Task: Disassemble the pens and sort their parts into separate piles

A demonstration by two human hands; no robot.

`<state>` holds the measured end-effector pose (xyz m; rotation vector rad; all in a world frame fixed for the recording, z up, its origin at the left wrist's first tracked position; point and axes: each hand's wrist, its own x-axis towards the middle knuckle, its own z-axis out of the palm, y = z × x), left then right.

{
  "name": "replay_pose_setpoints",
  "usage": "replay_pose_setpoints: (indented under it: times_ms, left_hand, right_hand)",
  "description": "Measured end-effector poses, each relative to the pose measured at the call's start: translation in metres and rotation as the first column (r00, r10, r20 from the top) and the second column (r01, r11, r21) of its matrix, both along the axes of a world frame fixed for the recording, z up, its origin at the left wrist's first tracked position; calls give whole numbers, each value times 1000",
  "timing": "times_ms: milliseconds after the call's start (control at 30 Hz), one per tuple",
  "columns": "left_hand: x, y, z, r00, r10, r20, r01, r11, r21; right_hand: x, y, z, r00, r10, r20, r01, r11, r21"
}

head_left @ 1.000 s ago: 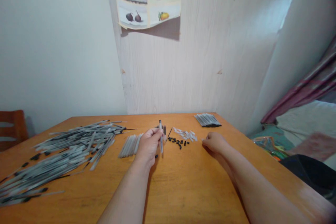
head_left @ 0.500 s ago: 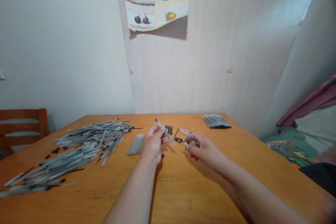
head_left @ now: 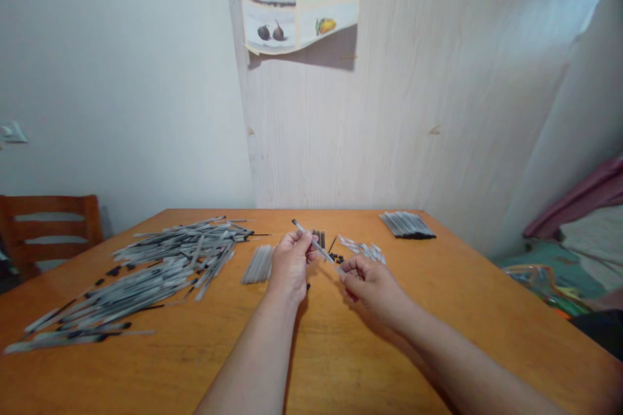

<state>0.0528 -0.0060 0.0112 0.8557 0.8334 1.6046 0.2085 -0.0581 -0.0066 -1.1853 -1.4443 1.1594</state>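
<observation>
My left hand (head_left: 292, 262) is closed around a clear pen (head_left: 318, 248) with a black end, tilted down to the right. At the pen's lower tip, my right hand (head_left: 365, 279) pinches a small translucent piece that looks like a pen cap (head_left: 341, 269); whether the two touch I cannot tell. Just behind the hands lie small black plugs (head_left: 337, 258), a row of dark refills (head_left: 318, 238) and a scatter of clear caps (head_left: 365, 249). A row of clear pen barrels (head_left: 257, 264) rests left of my left hand, partly hidden by it.
Loose pens and pen parts form a large pile (head_left: 160, 266) on the left of the wooden table (head_left: 331, 363). A neat row of pens (head_left: 407, 225) lies at the far right. Behind stands a wall with a fruit print (head_left: 296, 3); a wooden chair (head_left: 53, 227) is at left.
My right hand has come away from the scattered caps with a small clear piece, moving it to the tip of the pen in my left hand. The view has shifted slightly.
</observation>
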Motion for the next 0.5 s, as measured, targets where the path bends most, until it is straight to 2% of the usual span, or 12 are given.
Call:
replay_pose_setpoints:
  times_ms: [500]
  left_hand:
    - [4, -4, 2, 999, -9, -33, 9, 1000, -2]
  right_hand:
    - [1, 0, 2, 999, -31, 17, 31, 999, 28]
